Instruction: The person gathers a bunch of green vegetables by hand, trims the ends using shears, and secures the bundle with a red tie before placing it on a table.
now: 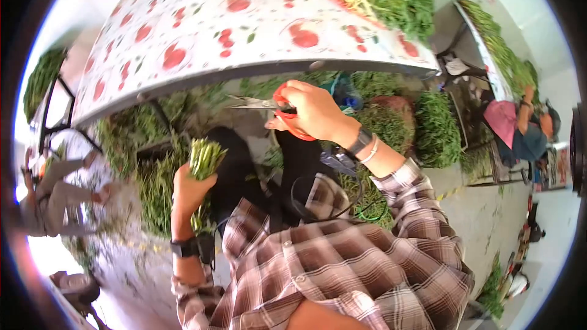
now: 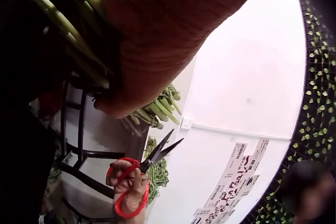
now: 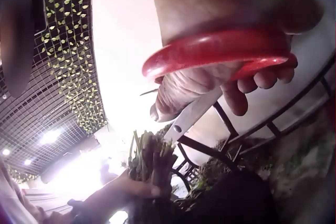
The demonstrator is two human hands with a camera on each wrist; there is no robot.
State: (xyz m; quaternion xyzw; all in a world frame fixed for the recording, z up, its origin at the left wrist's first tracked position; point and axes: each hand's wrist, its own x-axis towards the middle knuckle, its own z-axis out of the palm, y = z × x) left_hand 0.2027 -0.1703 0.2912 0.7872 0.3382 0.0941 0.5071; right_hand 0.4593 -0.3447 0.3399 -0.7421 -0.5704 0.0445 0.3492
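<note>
My left hand [image 1: 191, 190] grips a bundle of green stems [image 1: 206, 157], their cut ends pointing up, left of my knees in the head view. Red-handled scissors [image 1: 244, 103] are in my right hand [image 1: 315, 110], which is curled round the handles in front of the table edge. The blades stand slightly apart and point left, clear of the bundle. In the left wrist view the scissors [image 2: 155, 155] show parted blades below the stem ends [image 2: 167, 109]. The right wrist view has the red handle [image 3: 215, 50] above the bundle [image 3: 149, 161].
A table with a fruit-patterned cover [image 1: 202, 30] stands ahead, with a leafy green pile [image 1: 397, 0] on it. More greens [image 1: 437, 128] lie on the floor at both sides. One person [image 1: 526, 128] is at the right, another [image 1: 55, 195] at the left.
</note>
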